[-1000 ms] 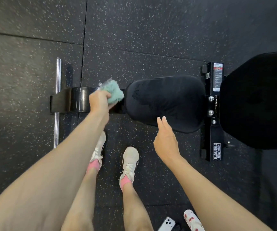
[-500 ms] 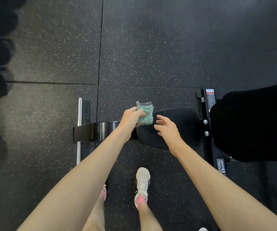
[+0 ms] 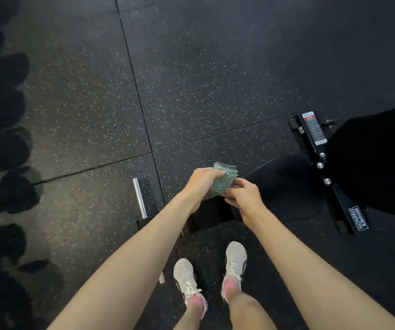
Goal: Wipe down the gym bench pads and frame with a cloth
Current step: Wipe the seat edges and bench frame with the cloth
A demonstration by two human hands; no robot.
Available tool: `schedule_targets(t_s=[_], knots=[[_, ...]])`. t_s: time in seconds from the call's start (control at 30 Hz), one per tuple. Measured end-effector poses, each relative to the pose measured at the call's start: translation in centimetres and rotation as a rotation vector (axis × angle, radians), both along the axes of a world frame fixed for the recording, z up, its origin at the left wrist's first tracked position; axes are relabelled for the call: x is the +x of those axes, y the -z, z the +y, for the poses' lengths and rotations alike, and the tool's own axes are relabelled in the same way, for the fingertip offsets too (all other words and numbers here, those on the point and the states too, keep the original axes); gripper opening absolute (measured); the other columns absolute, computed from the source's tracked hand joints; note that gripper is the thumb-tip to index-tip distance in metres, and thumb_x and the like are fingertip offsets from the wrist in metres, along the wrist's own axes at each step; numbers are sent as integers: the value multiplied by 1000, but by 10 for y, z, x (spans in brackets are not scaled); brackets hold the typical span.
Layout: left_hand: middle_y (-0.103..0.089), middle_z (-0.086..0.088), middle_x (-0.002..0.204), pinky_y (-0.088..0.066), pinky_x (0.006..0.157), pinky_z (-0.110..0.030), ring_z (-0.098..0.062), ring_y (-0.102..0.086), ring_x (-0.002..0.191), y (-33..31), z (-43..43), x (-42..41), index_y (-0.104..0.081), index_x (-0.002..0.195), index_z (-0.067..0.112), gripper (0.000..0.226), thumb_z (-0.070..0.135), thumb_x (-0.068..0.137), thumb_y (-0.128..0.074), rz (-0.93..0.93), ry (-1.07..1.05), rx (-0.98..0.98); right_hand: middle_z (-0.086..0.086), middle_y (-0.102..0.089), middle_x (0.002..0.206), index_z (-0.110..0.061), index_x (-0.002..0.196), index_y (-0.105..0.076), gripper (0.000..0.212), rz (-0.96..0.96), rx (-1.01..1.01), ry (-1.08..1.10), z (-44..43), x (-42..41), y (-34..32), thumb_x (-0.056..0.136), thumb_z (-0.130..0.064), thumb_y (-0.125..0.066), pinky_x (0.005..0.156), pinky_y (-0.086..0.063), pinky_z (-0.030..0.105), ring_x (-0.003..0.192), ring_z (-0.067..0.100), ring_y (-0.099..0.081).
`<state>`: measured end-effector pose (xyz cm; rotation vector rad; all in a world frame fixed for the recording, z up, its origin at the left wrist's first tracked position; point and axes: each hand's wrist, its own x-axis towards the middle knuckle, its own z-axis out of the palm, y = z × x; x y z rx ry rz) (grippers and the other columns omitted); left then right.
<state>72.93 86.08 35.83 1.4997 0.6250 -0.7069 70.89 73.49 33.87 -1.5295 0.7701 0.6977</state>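
A folded teal cloth (image 3: pixel 224 182) is held above the bench between both hands. My left hand (image 3: pixel 202 184) grips its left side with fingers curled over the top. My right hand (image 3: pixel 245 198) pinches its lower right edge. Below them lies the black seat pad (image 3: pixel 284 186) of the gym bench. The larger black back pad (image 3: pixel 377 163) fills the right edge. A black frame crossbar (image 3: pixel 329 177) with bolts and labels runs between the two pads. The frame's front end (image 3: pixel 206 217) is mostly hidden under my forearms.
A chrome foot bar (image 3: pixel 140 197) crosses the frame's front end on the speckled black rubber floor (image 3: pixel 191 79). Dark round dumbbell ends (image 3: pixel 8 151) line the left edge. My two feet in pale shoes (image 3: pixel 235 260) stand just in front of the bench.
The view has pulled back and up from the bench. My left hand lifted the cloth off the frame's front end, and my right hand came over and took hold of the cloth too.
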Motion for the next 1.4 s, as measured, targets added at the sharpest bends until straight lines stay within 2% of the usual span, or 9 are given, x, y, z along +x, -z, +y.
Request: schedule_targets(t_s=[0.03, 0.17, 0.27, 0.4, 0.6, 0.8, 1.07, 1.27, 1.4], knots=[[-69, 3, 88, -47, 65, -18, -11, -62, 81, -1, -3, 9, -69, 87, 21, 12, 21, 91, -57, 5, 18, 10, 8, -66, 114, -10, 125, -58, 38, 3, 13, 37, -2, 6, 1, 90, 5, -53, 74, -52, 23, 106, 19, -63], [-69, -3, 96, -51, 85, -34, -18, -64, 91, 4, -27, 47, -67, 91, 16, 11, 21, 91, -58, 56, 155, 36, 8, -66, 113, -8, 125, -58, 40, 10, 8, 89, -26, 30, 9, 89, 7, -54, 76, -51, 24, 106, 20, -62], [-67, -1, 88, -51, 71, -26, -12, -63, 78, 5, -50, 78, -62, 87, 14, 8, 16, 92, -56, 69, 243, 16, 7, -67, 110, -9, 123, -60, 41, 25, -23, 129, -52, 54, 11, 87, 9, -52, 74, -49, 25, 104, 18, -62], [-67, -2, 91, -49, 63, -21, -11, -62, 77, 3, -86, 112, -62, 103, 8, 16, 16, 93, -53, 89, 340, 36, 4, -67, 109, -13, 122, -60, 39, 33, -35, 216, -87, 80, 0, 88, 6, -56, 71, -48, 23, 101, 15, -62], [-65, 2, 87, -44, 61, -21, -9, -59, 73, -11, -128, 151, -59, 93, 15, 11, 18, 96, -49, 78, 369, 90, 5, -67, 107, -8, 123, -59, 37, 13, -24, 313, -121, 110, -17, 89, 6, -56, 68, -47, 20, 100, 18, -63], [-66, -3, 91, -51, 83, -34, -16, -62, 82, -9, -151, 177, -59, 95, 11, 9, 16, 93, -52, 72, 513, 109, 4, -69, 97, -8, 117, -63, 26, 36, -30, 442, -137, 111, -14, 91, -6, -61, 61, -46, 17, 79, 9, -63], [-62, -11, 94, -50, 88, -41, -23, -57, 85, 8, -168, 215, -57, 93, 9, 8, 16, 90, -54, 119, 755, 109, 2, -69, 99, -9, 125, -59, 32, 95, 3, 566, -140, 130, -10, 93, -6, -59, 67, -47, 22, 90, 14, -65], [-68, -16, 111, -50, 96, -46, -30, -64, 104, 24, -188, 295, -62, 93, 11, 10, 19, 89, -57, 185, 903, 0, 5, -68, 103, -10, 119, -60, 27, 108, -58, 821, -136, 193, -10, 92, -6, -60, 72, -49, 22, 84, 10, -65], [-71, -5, 96, -55, 82, -33, -16, -66, 85, 42, -180, 362, -64, 98, 11, 23, 25, 81, -73, 37, 1200, -51, 9, -71, 99, -10, 111, -64, 24, 118, -15, 1107, -114, 250, 8, 89, -2, -64, 75, -49, 27, 85, 15, -67]])
